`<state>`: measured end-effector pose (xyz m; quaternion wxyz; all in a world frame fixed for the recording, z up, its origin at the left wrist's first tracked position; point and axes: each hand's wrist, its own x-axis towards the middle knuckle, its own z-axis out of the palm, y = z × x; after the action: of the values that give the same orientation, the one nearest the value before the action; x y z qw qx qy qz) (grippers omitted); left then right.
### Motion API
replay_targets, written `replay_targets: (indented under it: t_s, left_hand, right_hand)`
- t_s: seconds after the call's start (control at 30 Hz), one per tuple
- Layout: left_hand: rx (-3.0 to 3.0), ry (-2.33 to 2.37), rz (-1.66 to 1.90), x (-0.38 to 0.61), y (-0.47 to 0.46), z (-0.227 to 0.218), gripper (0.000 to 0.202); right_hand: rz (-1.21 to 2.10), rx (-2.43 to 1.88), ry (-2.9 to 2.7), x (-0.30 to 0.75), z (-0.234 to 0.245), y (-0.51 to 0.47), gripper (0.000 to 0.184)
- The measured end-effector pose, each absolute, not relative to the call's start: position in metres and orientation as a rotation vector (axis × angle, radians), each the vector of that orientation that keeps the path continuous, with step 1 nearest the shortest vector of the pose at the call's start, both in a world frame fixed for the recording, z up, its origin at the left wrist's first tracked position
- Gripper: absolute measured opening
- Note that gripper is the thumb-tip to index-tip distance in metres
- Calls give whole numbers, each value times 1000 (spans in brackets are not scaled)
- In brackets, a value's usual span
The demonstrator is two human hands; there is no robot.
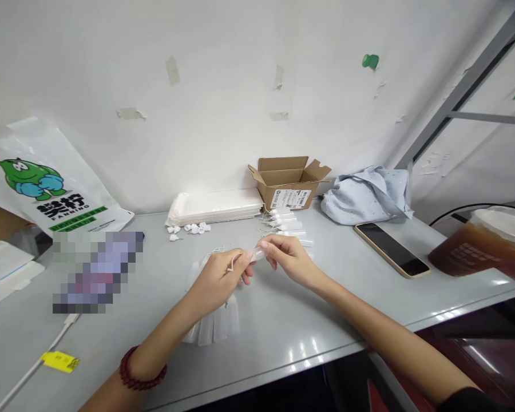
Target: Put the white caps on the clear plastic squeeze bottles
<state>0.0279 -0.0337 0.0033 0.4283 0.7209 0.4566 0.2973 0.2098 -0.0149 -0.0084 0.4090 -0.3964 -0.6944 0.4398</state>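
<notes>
My left hand (221,277) and my right hand (285,257) meet above the grey table (283,320). Together they pinch a small clear plastic tube (257,256). The left fingers also hold a small white looped cap piece (232,263). Under my left wrist lie several flat translucent tubes (217,326) side by side. Behind my right hand sits a row of capped tubes (287,226). Small white caps (193,229) are scattered further back on the left. A red bead bracelet (139,375) is on my left wrist.
An open cardboard box (287,183) stands at the wall beside a stack of white bags (217,206). A phone (390,249), light-blue cloth (367,194) and brown drink cup (483,243) lie right. A printed plastic bag (47,183) and a white cable (34,366) lie left.
</notes>
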Motion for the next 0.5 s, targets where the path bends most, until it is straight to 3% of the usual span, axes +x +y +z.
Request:
replay_targets:
  t_s: [0.23, 0.5]
  left_hand:
    - [1613, 1073, 751, 26, -32, 5, 36]
    - [2107, 1215, 731, 27, -39, 3, 35]
  right_hand:
    - [974, -940, -1806, 210, -10, -16, 28]
    - [1100, -1030, -1732, 210, -9, -17, 39]
